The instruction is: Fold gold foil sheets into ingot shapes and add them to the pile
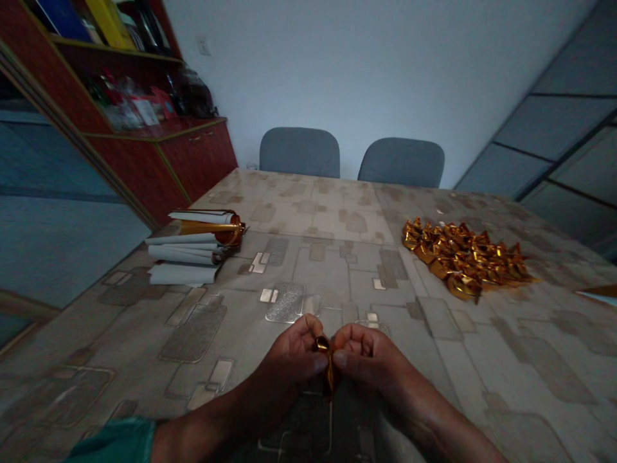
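Observation:
A small piece of folded gold foil paper (330,370) is pinched between my two hands, close to the near edge of the table. My left hand (297,352) grips its left side between thumb and fingers. From the other side, the thumb and bent fingers of my right hand (367,355) close on the same piece. My fingers cover part of the folds. Further off to the right lies a pile of folded gold foil paper pieces (465,257), shiny and pointed. On the left rest several bent sheets of gold foil paper (186,257) with pale backs.
A patterned cloth covers the table (332,263). At the right edge a gold-and-pale sheet (600,294) is partly in view. Two grey chairs (299,152) stand beyond the far edge, against the wall. A red-brown cabinet (193,154) with items on its shelves is at left.

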Available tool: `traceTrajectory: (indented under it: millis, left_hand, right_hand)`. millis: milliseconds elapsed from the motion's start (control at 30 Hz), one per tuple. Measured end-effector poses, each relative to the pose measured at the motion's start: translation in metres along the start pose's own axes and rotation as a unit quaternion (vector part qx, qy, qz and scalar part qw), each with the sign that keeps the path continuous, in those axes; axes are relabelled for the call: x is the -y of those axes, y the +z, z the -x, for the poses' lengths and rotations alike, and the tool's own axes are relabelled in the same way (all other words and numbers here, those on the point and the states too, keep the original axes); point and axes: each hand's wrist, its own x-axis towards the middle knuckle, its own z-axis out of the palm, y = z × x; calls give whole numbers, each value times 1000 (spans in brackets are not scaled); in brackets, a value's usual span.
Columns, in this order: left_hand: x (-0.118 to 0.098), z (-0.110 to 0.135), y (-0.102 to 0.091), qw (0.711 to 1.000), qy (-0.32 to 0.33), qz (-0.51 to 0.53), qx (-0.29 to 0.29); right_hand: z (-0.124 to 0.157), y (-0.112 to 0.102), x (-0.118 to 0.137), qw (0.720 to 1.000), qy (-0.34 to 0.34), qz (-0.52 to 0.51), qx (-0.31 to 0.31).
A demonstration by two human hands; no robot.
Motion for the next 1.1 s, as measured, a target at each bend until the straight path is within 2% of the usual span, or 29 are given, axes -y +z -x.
traceTrajectory:
  millis: [167,333,467,700,867,1100]
  left_hand:
    - [-1,2,3,999,-3,-36,-22]
    - [-3,2,3,999,-10,-34,-2]
    - [-2,0,0,1000,-6,-26,12]
    - [3,-2,-5,1000,-14,7,21]
    - [4,2,-3,1000,-19,5,6]
    - [4,1,-1,999,-7,-45,-16]
  right_hand:
    - [1,0,3,999,35,-18,6]
    - [3,-1,4,997,70,-41,10]
    - [5,-4,5,996,72,-57,9]
    - [8,-7,5,991,75,-83,77]
    - [5,-7,5,985,85,-105,103]
    - [2,-6,1,987,61,-97,110]
